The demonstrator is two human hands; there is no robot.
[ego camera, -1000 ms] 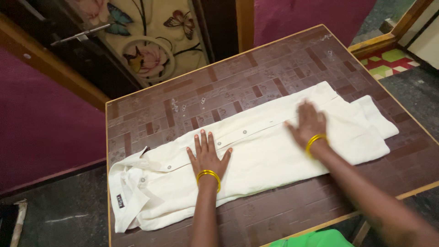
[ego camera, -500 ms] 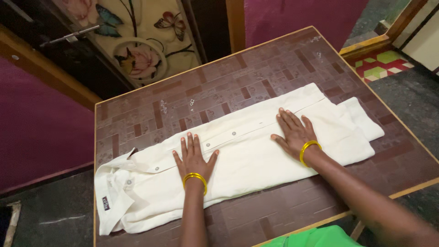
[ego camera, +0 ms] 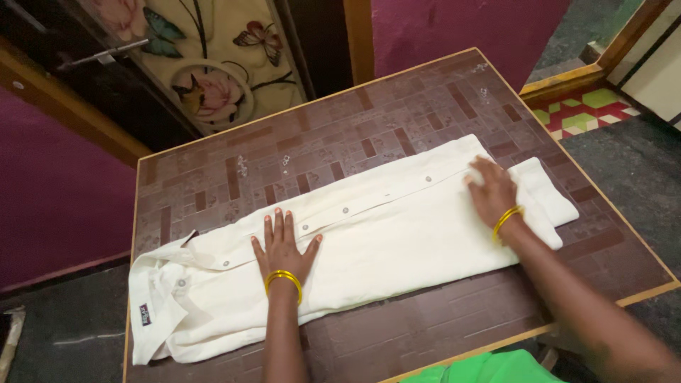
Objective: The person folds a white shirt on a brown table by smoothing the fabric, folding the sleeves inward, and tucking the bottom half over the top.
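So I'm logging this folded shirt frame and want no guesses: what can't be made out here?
- Right hand: fingers motion-blurred in the head view.
- Cream shirt: its underside and folded-under sleeves, hidden by its own top layer.
- Collar label: too small to make out.
- Table: near edge cut off by the frame's bottom.
- Left hand: palm contact hidden.

right hand [ego camera: 491, 190] motion-blurred, shirt label [ego camera: 145, 315] unreadable

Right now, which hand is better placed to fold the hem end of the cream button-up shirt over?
Probably right. The right hand lies flat at the hem end of the cream button-up shirt; the left hand presses near the collar, far from it.
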